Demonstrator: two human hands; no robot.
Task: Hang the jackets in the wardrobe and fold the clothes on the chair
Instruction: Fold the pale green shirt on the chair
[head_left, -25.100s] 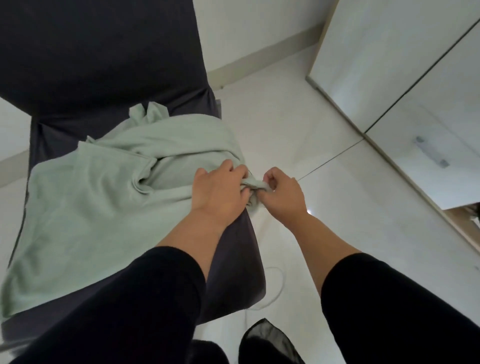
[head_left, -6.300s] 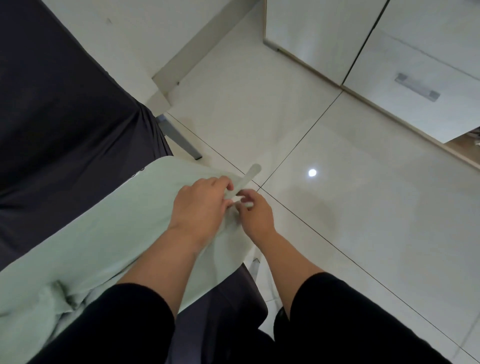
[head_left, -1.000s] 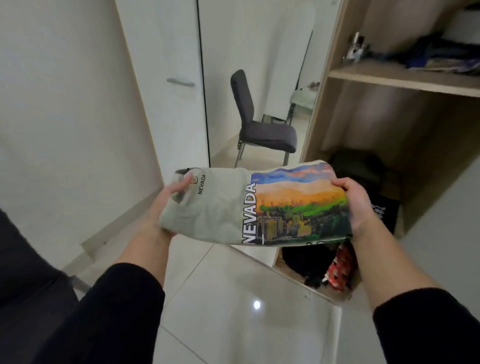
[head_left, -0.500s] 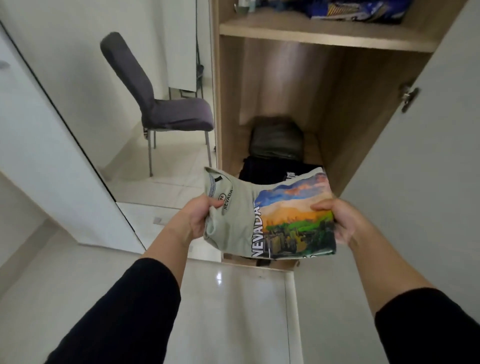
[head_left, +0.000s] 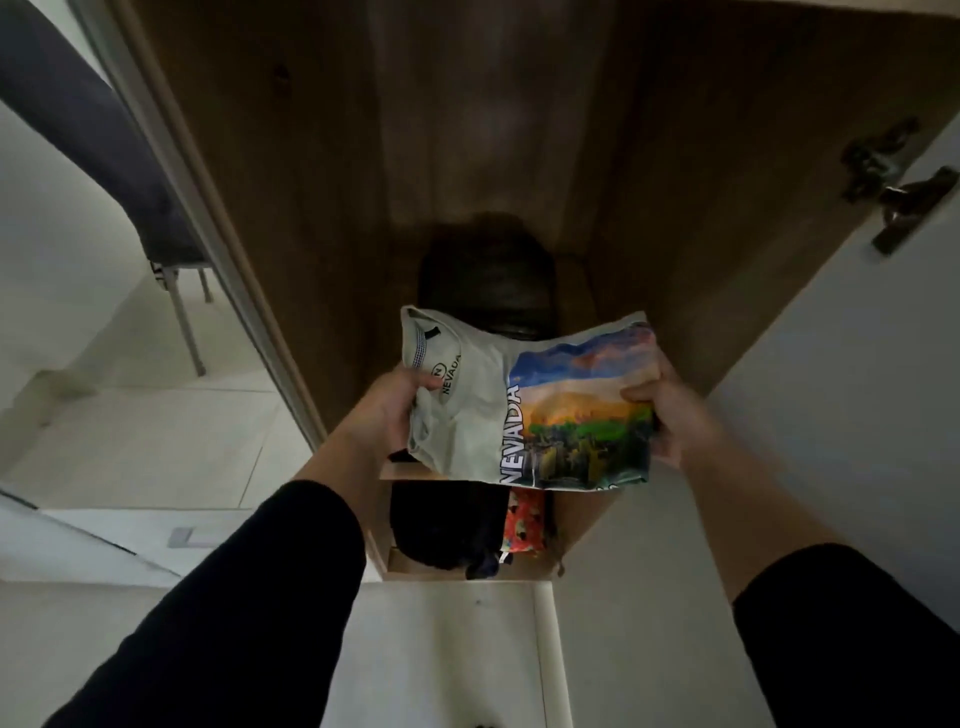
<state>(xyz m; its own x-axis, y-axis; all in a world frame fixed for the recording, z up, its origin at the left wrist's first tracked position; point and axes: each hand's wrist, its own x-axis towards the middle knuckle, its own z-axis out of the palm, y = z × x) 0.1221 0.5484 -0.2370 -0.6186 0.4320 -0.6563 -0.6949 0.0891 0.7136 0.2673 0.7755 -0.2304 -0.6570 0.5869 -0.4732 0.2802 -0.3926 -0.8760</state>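
Holding a folded Nevada T-shirt (head_left: 530, 410), the left hand (head_left: 395, 410) and right hand (head_left: 670, 415) each pinch one end before the open wardrobe (head_left: 467, 130). Stowing seems in hand; next it likely needs lowering flat onto what may be a dark folded pile (head_left: 488, 280).

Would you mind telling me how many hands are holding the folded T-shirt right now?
2: the left hand grips the T-shirt's collar end, and the right hand grips its printed end.

folded shirt (head_left: 524, 410) before wardrobe (head_left: 322, 171) | clothes pile (head_left: 488, 280) behind | chair (head_left: 104, 140) left
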